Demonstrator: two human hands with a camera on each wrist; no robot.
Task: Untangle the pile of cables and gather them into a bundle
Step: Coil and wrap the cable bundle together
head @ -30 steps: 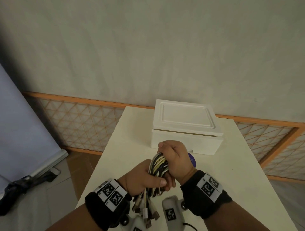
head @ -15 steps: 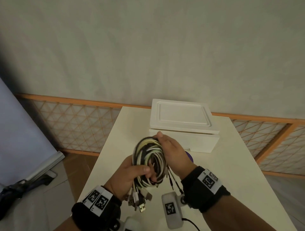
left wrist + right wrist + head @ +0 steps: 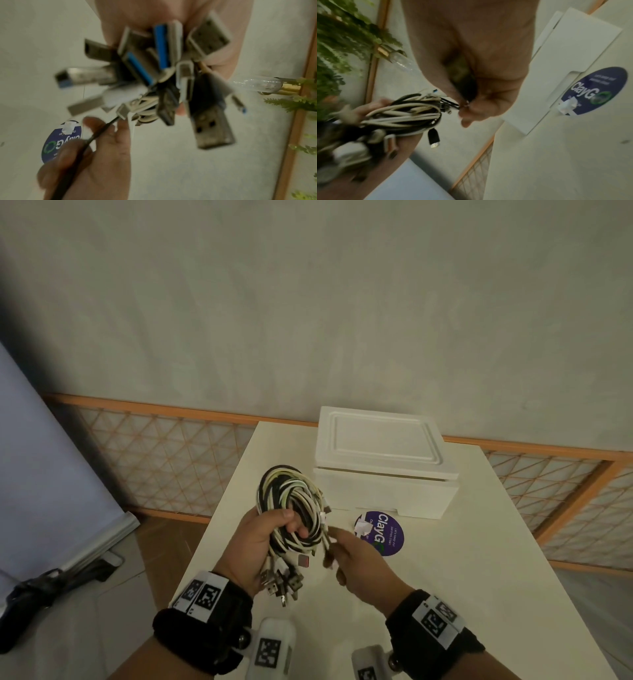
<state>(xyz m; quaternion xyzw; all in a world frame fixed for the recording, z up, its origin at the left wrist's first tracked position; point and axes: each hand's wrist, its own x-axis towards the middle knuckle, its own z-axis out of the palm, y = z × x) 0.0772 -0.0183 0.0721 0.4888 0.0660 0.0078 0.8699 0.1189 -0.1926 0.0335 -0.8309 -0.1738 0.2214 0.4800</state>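
A coil of black, white and cream cables [image 3: 291,501] is held upright above the table's near left part. My left hand [image 3: 263,539] grips the coil's lower part, fingers curled round it. Several USB plugs [image 3: 281,580] hang below that hand and fill the left wrist view [image 3: 171,65]. Just right of the coil, my right hand [image 3: 346,556] pinches a thin black cable end [image 3: 96,136] that runs out of the coil. The right wrist view shows the coil [image 3: 406,112] and the pinched black strands [image 3: 452,104].
A white foam box [image 3: 380,463] with its lid on stands at the back of the white table [image 3: 479,559]. A round purple sticker [image 3: 382,532] lies in front of the box. Beyond the table runs an orange lattice fence [image 3: 161,460]; a grey screen [image 3: 51,474] stands at the left.
The coil was clasped between both hands; now my left hand alone holds it, opened into a loop. My right hand has let go, dropped to the right and taken a thin black cable end.
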